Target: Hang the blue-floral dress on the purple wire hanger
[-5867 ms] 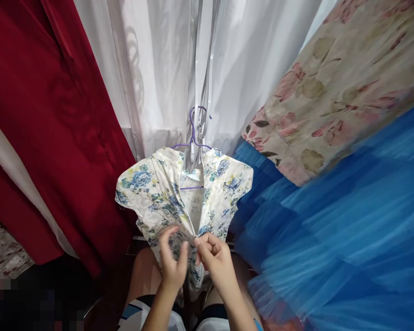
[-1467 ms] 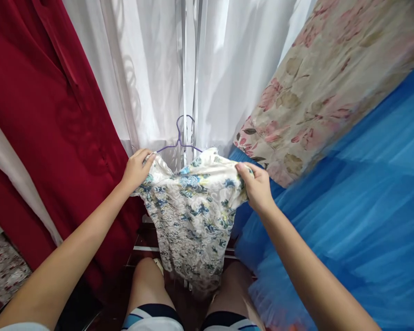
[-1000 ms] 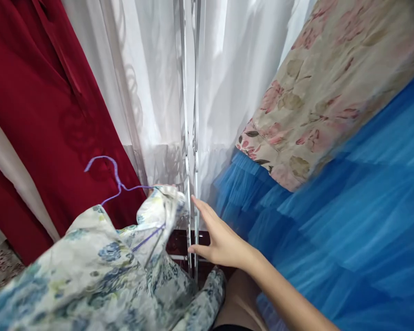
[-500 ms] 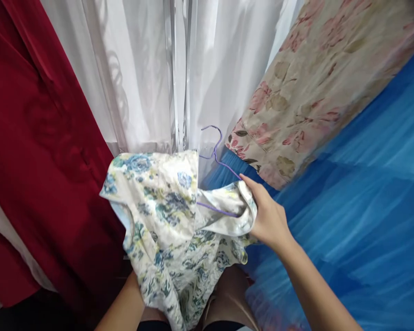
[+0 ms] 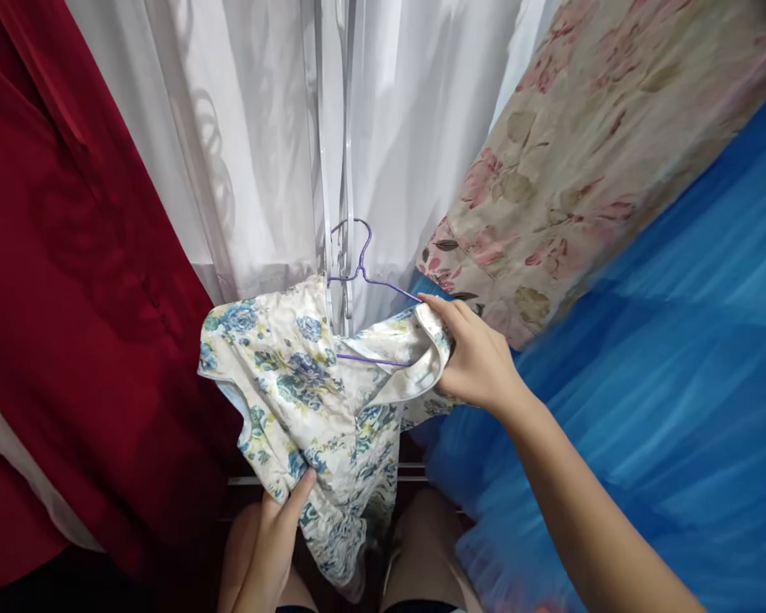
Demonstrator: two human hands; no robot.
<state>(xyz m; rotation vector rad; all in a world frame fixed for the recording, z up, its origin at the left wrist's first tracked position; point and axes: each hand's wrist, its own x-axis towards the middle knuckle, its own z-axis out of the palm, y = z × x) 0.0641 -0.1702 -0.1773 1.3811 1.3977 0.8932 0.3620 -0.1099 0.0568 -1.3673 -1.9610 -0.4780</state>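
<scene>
A white sleeveless garment with blue and yellow flowers [image 5: 300, 375] hangs on a purple hanger [image 5: 362, 266], tilted in front of me. My right hand [image 5: 478, 353] grips the garment's shoulder and neckline at the hanger's right arm, its thumb and fingers closed on the cloth. Lower down, my left hand [image 5: 284, 519] pinches the garment's left side, the thumb lying on the front. Part of the hanger's lower bar shows through the open neckline. The hanger's hook is free of any rail and overlaps the white strips behind it.
Dark red cloth [image 5: 95, 281] hangs on the left. White curtains [image 5: 255, 153] with shiny white strips [image 5: 325, 136] are straight ahead. To the right hang a beige cloth with pink flowers [image 5: 536, 187] and a blue tulle skirt [image 5: 677, 383]. My legs [image 5: 421, 545] are below.
The hanger and my right hand have shifted left and slightly up. My left hand, hidden behind the garment before, now shows with its thumb on the front.
</scene>
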